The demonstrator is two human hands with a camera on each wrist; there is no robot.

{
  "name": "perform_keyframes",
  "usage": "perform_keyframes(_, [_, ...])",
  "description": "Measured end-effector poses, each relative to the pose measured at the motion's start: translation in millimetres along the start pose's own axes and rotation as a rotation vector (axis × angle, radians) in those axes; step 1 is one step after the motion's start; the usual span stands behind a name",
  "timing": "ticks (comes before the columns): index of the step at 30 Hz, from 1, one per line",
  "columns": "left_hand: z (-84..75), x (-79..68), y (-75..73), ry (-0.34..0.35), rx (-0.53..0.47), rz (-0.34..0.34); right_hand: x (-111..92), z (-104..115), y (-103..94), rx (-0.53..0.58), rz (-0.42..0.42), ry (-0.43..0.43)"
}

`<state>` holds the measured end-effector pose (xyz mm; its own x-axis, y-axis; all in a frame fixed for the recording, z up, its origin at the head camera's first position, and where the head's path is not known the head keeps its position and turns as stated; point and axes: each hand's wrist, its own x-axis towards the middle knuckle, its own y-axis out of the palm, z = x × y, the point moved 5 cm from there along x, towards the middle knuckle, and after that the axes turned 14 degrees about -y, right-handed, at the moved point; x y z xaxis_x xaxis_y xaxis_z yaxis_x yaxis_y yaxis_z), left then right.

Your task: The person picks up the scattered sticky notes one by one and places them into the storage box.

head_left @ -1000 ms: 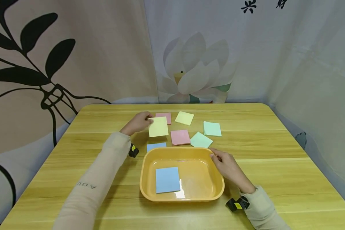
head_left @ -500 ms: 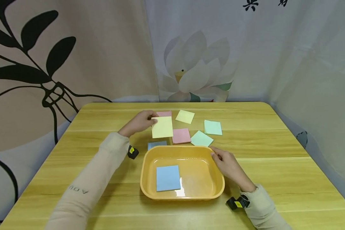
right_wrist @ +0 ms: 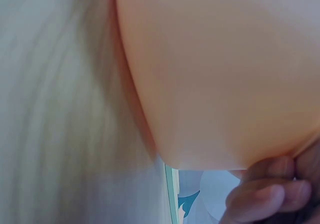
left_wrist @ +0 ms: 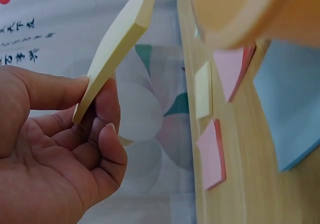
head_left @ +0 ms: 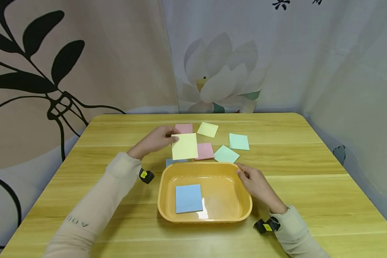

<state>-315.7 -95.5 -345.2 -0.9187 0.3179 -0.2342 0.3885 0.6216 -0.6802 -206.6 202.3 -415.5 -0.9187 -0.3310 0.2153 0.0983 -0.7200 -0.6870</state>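
Note:
A yellow sticky note pad [head_left: 185, 147] is pinched between the thumb and fingers of my left hand [head_left: 156, 141], raised over the table behind the tray. The left wrist view shows the pad's thick edge, tilted up from the left fingers [left_wrist: 107, 103]. My right hand [head_left: 259, 188] grips the back right corner of an orange-yellow plastic tray [head_left: 204, 219]. In the right wrist view the tray's outer wall [right_wrist: 200, 83] fills most of the picture, and curled fingers [right_wrist: 260, 199] are at its rim. A blue sticky note pad [head_left: 189, 199] lies inside the tray, towards its left.
Behind the tray lie a pink pad [head_left: 205, 151], a farther pink pad [head_left: 184, 128], a yellow pad [head_left: 208, 129] and two green pads, one square-on [head_left: 239, 141], one turned [head_left: 226, 154]. Another blue pad [head_left: 175, 161] is partly hidden by the tray. A printed curtain [head_left: 132, 53] hangs beyond the table.
My left hand has brought the yellow sticky note pad a little to the right and nearer the tray. The right hand and tray stay put.

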Motion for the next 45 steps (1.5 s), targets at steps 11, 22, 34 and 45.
perform_keyframes(11, [-8.2, -20.9, 13.3, -0.008, -0.036, 0.089, 0, 1, -0.4, 0.004, 0.004, 0.003])
perform_keyframes(22, [-11.0, -38.5, 27.7, 0.033, -0.008, 0.175, 1, 0, 0.1, -0.016, 0.002, -0.005])
perform_keyframes(34, [-21.8, -54.3, 47.3, 0.128, 0.118, 0.266, 1, -1, 0.3, -0.017, -0.007, 0.0])
perform_keyframes(45, [-19.4, -60.9, 67.6, 0.101, 0.225, 0.311, 1, 0, 0.2, -0.01, -0.004, 0.001])
